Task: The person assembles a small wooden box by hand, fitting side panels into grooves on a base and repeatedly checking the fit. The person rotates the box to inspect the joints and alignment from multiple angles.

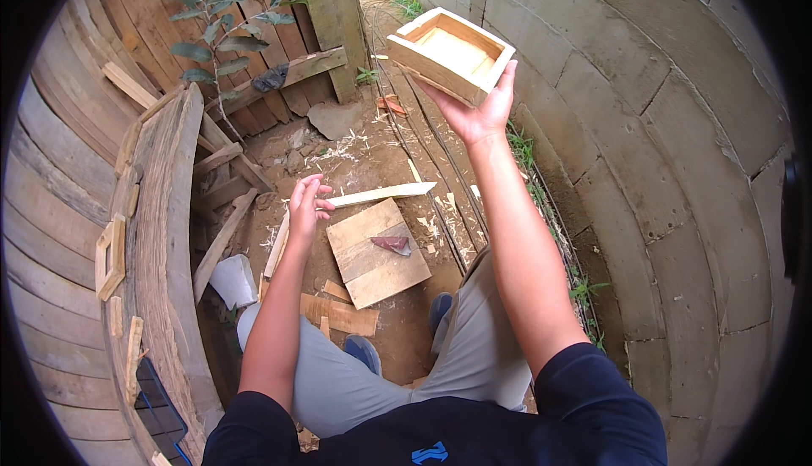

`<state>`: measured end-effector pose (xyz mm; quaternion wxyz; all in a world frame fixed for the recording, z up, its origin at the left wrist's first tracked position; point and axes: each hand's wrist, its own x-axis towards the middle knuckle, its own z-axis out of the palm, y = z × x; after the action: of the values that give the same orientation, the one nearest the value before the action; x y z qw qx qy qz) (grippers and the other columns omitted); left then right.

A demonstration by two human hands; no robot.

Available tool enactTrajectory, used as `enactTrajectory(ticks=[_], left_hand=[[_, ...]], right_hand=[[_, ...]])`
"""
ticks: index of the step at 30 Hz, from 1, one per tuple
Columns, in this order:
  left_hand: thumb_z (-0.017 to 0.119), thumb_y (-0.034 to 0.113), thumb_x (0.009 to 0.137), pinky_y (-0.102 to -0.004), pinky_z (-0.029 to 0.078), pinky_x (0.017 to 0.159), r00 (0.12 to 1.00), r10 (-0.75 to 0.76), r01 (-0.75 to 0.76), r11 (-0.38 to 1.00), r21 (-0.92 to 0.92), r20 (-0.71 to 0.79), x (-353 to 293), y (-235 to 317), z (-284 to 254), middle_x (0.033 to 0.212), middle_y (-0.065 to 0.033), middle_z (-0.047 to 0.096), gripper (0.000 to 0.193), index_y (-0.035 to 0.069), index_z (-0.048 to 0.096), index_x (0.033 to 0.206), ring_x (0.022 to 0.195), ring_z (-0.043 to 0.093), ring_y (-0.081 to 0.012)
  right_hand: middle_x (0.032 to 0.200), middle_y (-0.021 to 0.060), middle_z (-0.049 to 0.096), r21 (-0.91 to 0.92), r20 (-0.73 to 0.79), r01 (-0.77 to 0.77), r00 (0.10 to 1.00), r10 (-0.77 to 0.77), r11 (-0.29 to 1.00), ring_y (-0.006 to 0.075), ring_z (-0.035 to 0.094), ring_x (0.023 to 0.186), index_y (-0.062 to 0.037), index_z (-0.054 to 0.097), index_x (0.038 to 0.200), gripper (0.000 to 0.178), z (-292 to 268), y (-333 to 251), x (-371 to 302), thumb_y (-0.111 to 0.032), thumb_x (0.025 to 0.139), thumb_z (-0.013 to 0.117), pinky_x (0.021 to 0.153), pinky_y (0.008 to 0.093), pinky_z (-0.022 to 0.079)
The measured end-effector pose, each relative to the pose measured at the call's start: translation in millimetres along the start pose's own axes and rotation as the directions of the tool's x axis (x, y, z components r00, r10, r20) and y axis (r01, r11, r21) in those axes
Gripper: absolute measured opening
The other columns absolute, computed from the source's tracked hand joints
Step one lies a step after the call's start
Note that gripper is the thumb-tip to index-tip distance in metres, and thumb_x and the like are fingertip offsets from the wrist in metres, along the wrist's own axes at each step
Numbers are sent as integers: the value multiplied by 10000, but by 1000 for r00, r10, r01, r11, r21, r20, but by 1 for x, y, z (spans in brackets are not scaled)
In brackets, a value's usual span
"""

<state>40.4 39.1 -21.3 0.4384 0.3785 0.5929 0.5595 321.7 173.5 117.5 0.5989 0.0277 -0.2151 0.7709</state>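
1 box [440,75] slants lengthwise down-right, clasped underneath by right hand [478,117], fingers partly hidden; left hand [305,204] loosely spread, well apart.

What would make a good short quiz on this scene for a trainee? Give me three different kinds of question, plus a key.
1. Which of the person's hands holds the open wooden box?

2. Where is the folded maroon sheet in relation to the square wooden board?
A) Under it
B) On top of it
C) Leaning against its side

3. True or false: the wall on the person's right is built of blocks.

Key: 1. The right hand; 2. B; 3. True.
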Motion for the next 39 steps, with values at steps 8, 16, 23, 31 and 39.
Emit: enactTrajectory(ticks=[8, 16, 23, 31, 39], left_hand=[[539, 251, 981, -206, 471, 554, 1000, 1, -1, 1000, 14, -4, 4, -5, 0, 1012, -43, 634, 310, 85, 546, 1242, 687, 613, -84], [560, 205, 955, -217, 471, 556, 1000, -10, 11, 999, 48, -22, 1, -4, 2, 1012, -39, 638, 317, 78, 543, 1245, 691, 603, -81], [561, 199, 957, -219, 471, 555, 999, -11, 13, 999, 44, -41, 4, -5, -2, 1018, -46, 638, 318, 76, 538, 1250, 694, 606, -83], [557, 197, 958, -218, 471, 554, 1000, -12, 13, 998, 58, -25, 5, -7, -2, 1022, -50, 637, 323, 70, 534, 1254, 695, 610, -83], [558, 193, 953, -219, 466, 566, 1000, -9, 11, 998, 62, -29, 3, -7, -2, 1019, -47, 638, 320, 70, 540, 1249, 700, 609, -87]], right_hand=[[1566, 199, 213, -49, -71, 63, 995, -66, 997, 438, 231, 1424, -163, 217, 1534, 831, -8, -18, 2, -732, 931, 170, 1147, 643, 201], [1573, 204, 184, -24, -107, 81, 991, -83, 996, 431, 202, 1436, -150, 182, 1541, 866, -13, -23, 4, -747, 919, 97, 1156, 638, 178], [1511, 135, 333, -77, 14, 77, 997, -76, 994, 349, 360, 1367, -171, 297, 1497, 879, -28, -36, 9, -781, 893, 109, 1130, 582, 282], [1413, 91, 465, 16, -176, 132, 976, -128, 991, 325, 447, 1298, -185, 450, 1394, 714, -42, -36, 14, -691, 921, 274, 1092, 559, 341], [1412, 106, 463, 46, -240, 140, 963, -125, 989, 354, 431, 1301, -170, 453, 1386, 717, -45, -40, 14, -687, 919, 284, 1093, 576, 331]])
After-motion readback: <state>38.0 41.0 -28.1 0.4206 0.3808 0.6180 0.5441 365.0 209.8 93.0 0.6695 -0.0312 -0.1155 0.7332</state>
